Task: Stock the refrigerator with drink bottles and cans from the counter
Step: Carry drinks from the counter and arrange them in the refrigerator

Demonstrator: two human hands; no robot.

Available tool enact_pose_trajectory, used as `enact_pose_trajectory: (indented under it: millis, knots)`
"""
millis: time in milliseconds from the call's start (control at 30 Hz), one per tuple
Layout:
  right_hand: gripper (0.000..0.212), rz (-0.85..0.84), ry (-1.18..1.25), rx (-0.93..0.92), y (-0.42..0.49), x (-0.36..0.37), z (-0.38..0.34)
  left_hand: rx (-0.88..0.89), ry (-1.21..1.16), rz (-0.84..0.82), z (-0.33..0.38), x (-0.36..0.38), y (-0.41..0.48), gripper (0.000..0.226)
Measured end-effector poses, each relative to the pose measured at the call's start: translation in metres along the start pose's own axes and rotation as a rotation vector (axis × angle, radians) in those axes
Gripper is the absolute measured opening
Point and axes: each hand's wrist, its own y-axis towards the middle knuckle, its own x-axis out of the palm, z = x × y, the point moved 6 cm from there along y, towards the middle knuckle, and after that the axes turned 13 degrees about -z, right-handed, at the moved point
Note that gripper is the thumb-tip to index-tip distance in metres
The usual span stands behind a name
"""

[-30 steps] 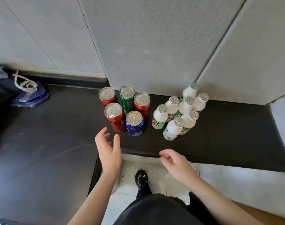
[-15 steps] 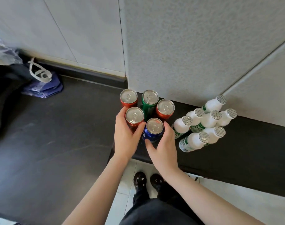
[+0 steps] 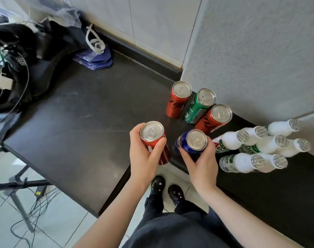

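Note:
My left hand [image 3: 143,158] grips a red can [image 3: 153,138], lifted off the dark counter [image 3: 77,122]. My right hand [image 3: 201,163] grips a blue can [image 3: 190,142] beside it. Behind them three cans stand against the wall: a red one [image 3: 178,99], a green one [image 3: 199,106] and another red one [image 3: 212,119]. To the right stands a cluster of several small white bottles [image 3: 256,147] with green labels and foil caps.
A grey textured wall panel [image 3: 251,51] rises right behind the cans. Dark bags and cables [image 3: 14,59] and a folded blue bag [image 3: 95,58] lie at the counter's far left. Below are my black shoes [image 3: 167,188], the tiled floor and a stand leg [image 3: 18,185].
Both hands closed around the front two cans and pulled them up and toward me, away from the other three. The view swung left and down.

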Motion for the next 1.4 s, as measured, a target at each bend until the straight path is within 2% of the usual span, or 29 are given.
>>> enact_pose_trajectory:
  millis: [200, 367, 633, 767, 933, 1100, 1400]
  knots:
    - [0.077, -0.392, 0.172, -0.209, -0.020, 0.006, -0.018, -0.153, -0.190, 0.194, -0.015, -0.033, -0.055, 0.031]
    - [0.068, -0.697, 0.140, -0.347, -0.036, 0.037, -0.040, -0.257, -0.213, 0.424, -0.033, -0.057, -0.120, 0.031]
    - [0.069, -1.114, 0.018, -0.542, -0.105, 0.139, -0.082, -0.401, -0.267, 0.972, -0.060, -0.094, -0.282, 0.033]
    - [0.072, -1.253, -0.021, -0.578, -0.171, 0.180, -0.098, -0.439, -0.292, 1.212, -0.072, -0.110, -0.372, 0.033]
    - [0.061, -1.409, -0.094, -0.698, -0.264, 0.221, -0.119, -0.470, -0.378, 1.469, -0.097, -0.133, -0.473, 0.030]
    - [0.065, -1.478, -0.180, -0.798, -0.378, 0.275, -0.148, -0.448, -0.435, 1.600, -0.116, -0.184, -0.574, 0.028]
    - [0.068, -1.683, -0.169, -0.954, -0.602, 0.364, -0.218, -0.365, -0.382, 1.855, -0.118, -0.285, -0.765, 0.032]
